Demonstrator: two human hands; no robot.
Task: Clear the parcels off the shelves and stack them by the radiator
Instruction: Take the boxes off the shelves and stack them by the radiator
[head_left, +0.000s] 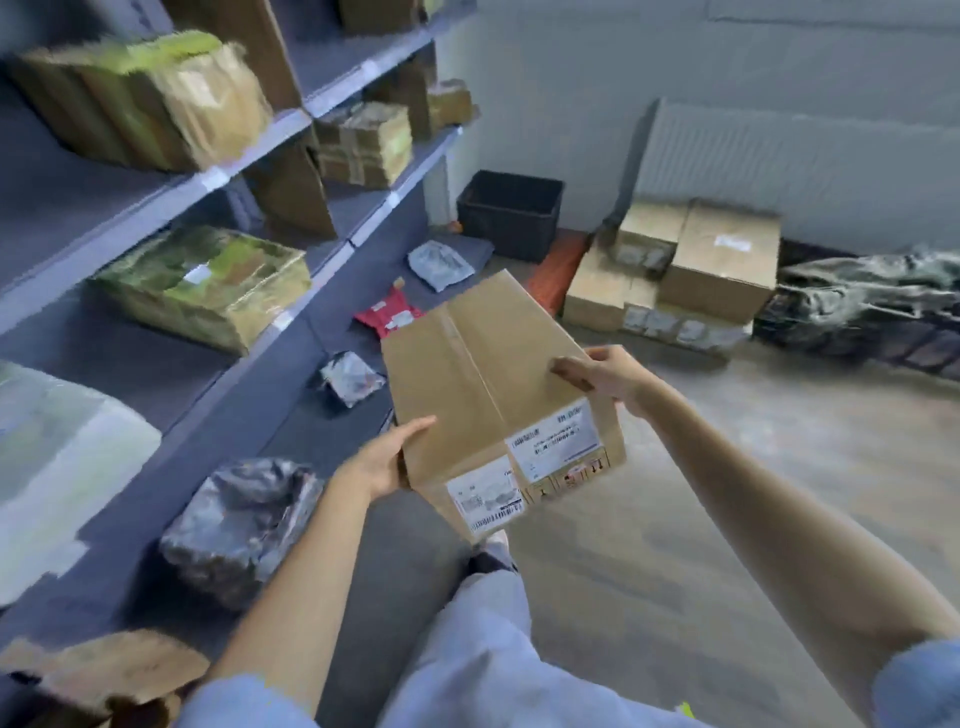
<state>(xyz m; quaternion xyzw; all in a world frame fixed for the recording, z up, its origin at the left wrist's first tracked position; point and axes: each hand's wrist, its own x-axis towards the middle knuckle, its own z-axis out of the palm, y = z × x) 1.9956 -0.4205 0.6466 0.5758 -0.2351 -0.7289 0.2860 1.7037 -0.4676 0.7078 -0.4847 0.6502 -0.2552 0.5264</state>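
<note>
Both hands, left (382, 460) and right (597, 376), clamp a taped box (483, 384), fingers curled over its edges. Black crate (511, 215) sits by the radiator (779, 156); can't see inside.

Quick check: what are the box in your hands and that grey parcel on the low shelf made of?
Box: looks like plain brown cardboard, matte, with a taped centre seam and white paper labels. Grey parcel: seems wrapped in glossy plastic film, crinkled and catching light; what is under it cannot be seen.

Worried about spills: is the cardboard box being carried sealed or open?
Sealed: the brown cardboard box has its top flaps closed, with tape along the centre seam.
</note>
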